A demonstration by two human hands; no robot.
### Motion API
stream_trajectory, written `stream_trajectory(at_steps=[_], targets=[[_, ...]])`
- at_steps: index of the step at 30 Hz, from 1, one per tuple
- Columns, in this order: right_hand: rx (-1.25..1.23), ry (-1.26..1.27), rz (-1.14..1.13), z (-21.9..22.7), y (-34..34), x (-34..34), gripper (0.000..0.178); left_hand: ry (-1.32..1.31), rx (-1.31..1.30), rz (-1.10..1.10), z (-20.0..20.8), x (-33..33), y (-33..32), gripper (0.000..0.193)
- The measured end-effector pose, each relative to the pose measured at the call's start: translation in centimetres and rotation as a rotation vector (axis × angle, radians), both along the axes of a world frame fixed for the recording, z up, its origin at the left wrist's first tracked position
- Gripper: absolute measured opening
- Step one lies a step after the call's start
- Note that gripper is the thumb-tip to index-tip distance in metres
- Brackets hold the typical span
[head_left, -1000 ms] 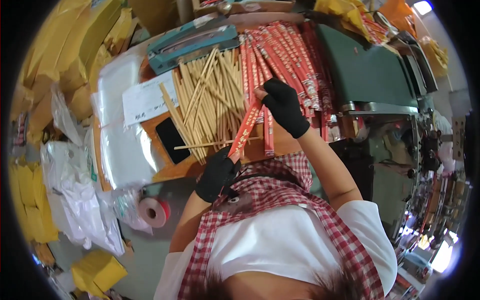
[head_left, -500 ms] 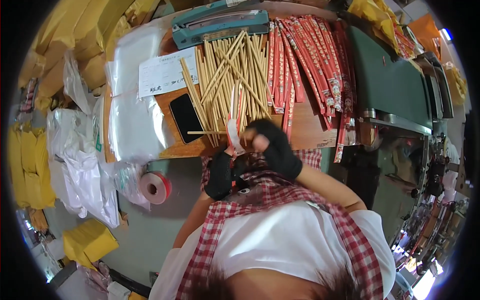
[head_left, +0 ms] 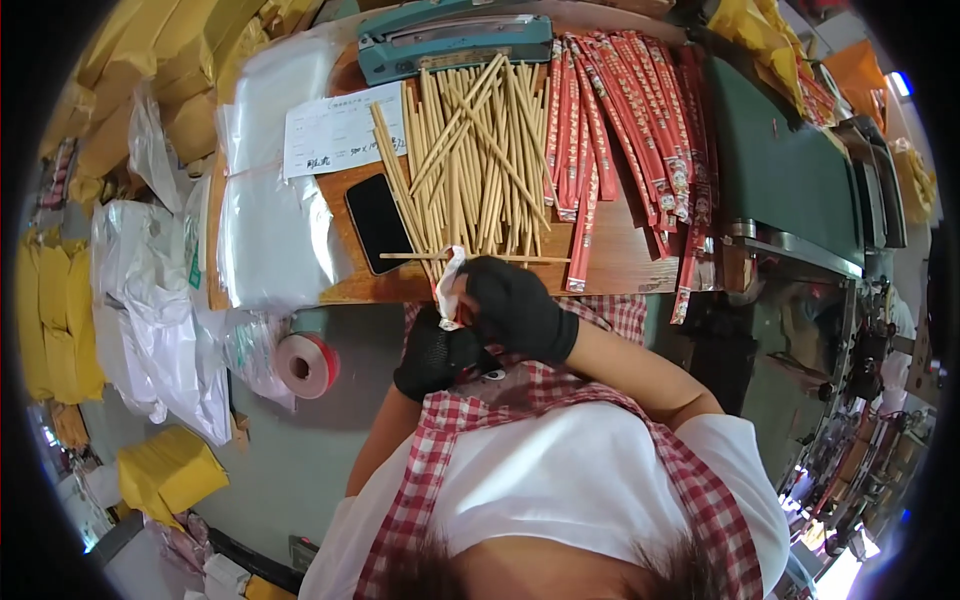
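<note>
My left hand (head_left: pixel 440 352), in a black fingerless glove, is closed at the table's near edge around the lower part of a red-and-white paper sleeve (head_left: pixel 448 290). The sleeve looks bent, its white side partly showing. My right hand (head_left: pixel 518 308), gloved the same way, is closed with its fingertips against the sleeve's right side. Just beyond the hands one wooden chopstick (head_left: pixel 545 260) lies crosswise. It passes in front of a loose pile of wooden chopsticks (head_left: pixel 480 160). What lies inside my curled fingers is hidden.
Red printed paper sleeves (head_left: pixel 640 130) fan out right of the pile. A teal metal sealer (head_left: pixel 455 45) stands behind it. To the left are a black phone (head_left: pixel 378 222), a written sheet (head_left: pixel 340 130) and clear plastic bags (head_left: pixel 275 220). A green box-shaped machine (head_left: pixel 790 150) stands at right.
My right hand, raised and blurred before, has come down and left onto the sleeve. The sleeve stood taller against the pile; now it is lower and bent. The crosswise chopstick shows more fully.
</note>
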State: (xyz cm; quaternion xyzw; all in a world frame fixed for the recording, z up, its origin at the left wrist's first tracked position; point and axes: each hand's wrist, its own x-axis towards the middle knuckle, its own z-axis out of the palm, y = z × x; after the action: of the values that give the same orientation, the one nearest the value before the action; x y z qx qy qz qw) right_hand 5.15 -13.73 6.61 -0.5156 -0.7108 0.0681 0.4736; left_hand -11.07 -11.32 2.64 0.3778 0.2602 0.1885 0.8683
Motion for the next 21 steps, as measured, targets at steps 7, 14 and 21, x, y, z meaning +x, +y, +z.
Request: stream_trajectory(at_steps=[7, 14, 21], targets=[[-0.810, 0.892, 0.287, 0.1, 3.9, 2.3, 0.033, 0.570, 0.106, -0.051, -1.2, -2.4, -0.2, 0.024], [-0.699, 0.859, -0.279, -3.2, 20.8, 15.3, 0.033, 0.804, 0.613, 0.402, -3.0, -3.7, -0.3, 0.023], [-0.499, -0.244, -0.713, -7.0, 10.0, 18.5, 0.028, 0.949, 0.935, 0.412, 0.2, 2.8, 7.4, 0.040]])
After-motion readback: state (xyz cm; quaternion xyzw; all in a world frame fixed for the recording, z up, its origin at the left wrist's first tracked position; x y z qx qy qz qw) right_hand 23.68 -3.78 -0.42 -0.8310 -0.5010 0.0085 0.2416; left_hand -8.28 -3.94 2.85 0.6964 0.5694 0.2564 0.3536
